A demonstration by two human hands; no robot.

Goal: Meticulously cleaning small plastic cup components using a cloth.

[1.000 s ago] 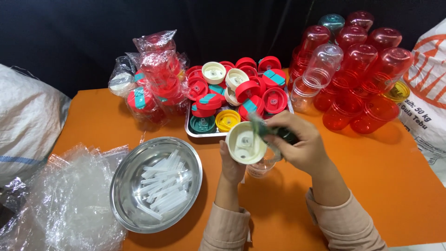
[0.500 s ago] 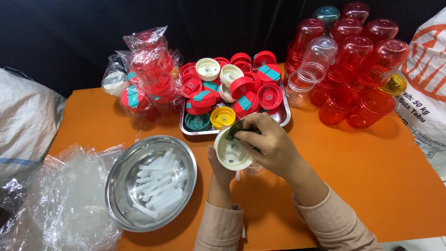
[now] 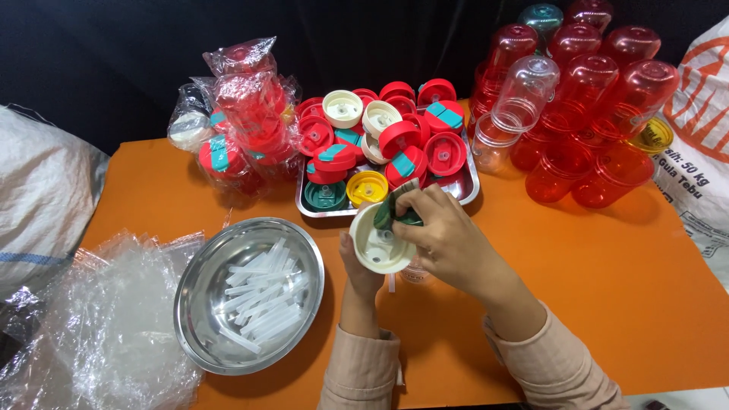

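Head view, downward onto an orange table (image 3: pixel 623 288); items listed from largest to smallest.

- Orange table: serves as the work surface, with stock ranged along the far edge and the near middle left for the hands.
- Crumpled clear plastic sheeting (image 3: pixel 99 326): heaped at the near left corner, beside the bowl and out of the hands' way.
- Red translucent cups (image 3: pixel 600 91): stacked mouth-down at far right, nested for compactness; one clear cup (image 3: pixel 524 95) and one teal cup (image 3: pixel 543 15) among them.
- Bagged red lids (image 3: pixel 243 114): piled at far left in clear wrapping, apart from the loose stock.
- Steel bowl (image 3: pixel 197 304): set left of the hands within easy reach; holds a loose pile of clear plastic straws (image 3: pixel 258 300), kept together by the rim.
- Steel tray (image 3: pixel 465 190): placed directly beyond the hands; filled with loose lids (image 3: pixel 395 140), mostly red with teal flaps, a few cream, one yellow, one green.
- Right hand (image 3: pixel 448 235): fingers curled narrowly, pinching a dark green flap piece (image 3: pixel 395 216) against the rim of the cream lid, apparently to press or seat it there.
- Left hand (image 3: pixel 361 266): largely hidden beneath the lid; fingers cupped around its underside, holding it steady and tilted toward the camera.
- Cream lid (image 3: pixel 378 244): held just in front of the tray, inner face up, above the table between both hands.
- Clear cup rim (image 3: pixel 414 272): partly visible below the right hand; contact with either hand cannot be told.
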